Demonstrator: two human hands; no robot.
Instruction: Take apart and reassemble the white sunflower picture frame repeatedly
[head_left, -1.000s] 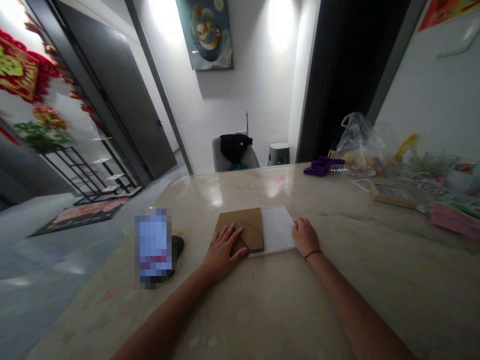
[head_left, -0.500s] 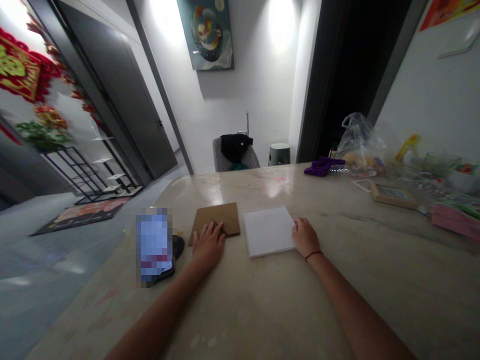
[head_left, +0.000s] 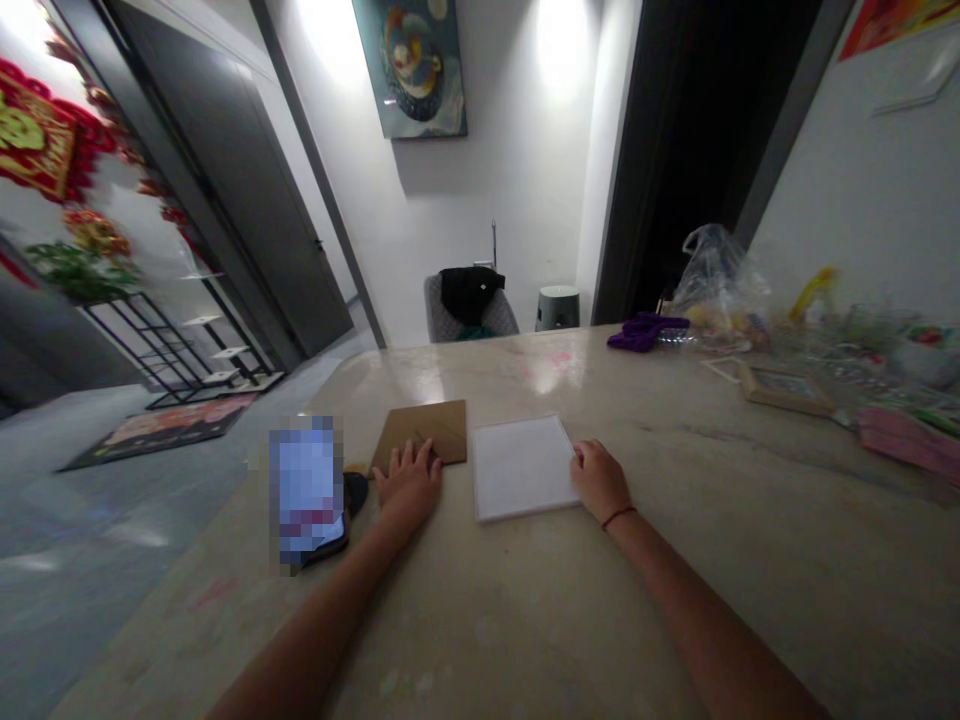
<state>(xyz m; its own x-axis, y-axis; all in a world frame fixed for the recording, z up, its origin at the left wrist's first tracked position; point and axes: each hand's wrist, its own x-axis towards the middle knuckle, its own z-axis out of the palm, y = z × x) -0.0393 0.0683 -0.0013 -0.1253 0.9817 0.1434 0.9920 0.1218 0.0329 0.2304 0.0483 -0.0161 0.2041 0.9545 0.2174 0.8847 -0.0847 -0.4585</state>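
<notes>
Fingers spread, my left hand [head_left: 409, 484] rests flat on the near part of a thin brown board [head_left: 431, 425] that lies on the table. A faint line shows on the board by the fingertips, and the hand covers some of it. Just right of it, a little gap apart, lies a flat white rectangular panel [head_left: 521, 468] with a thin pale border. My right hand [head_left: 602, 482] has its fingers closed on the panel's right edge. A dark band circles the right wrist.
A phone [head_left: 307, 490], its screen blurred out, stands left of my left hand on the marble-like table [head_left: 495, 610]. At the far right are a purple cloth [head_left: 645, 332], a clear plastic bag [head_left: 720, 285], a wooden frame [head_left: 786, 388] and a pink cloth [head_left: 911, 438].
The white panel and my right hand have shifted slightly left. The brown board has also slid a little left and away, with my left hand on it.
</notes>
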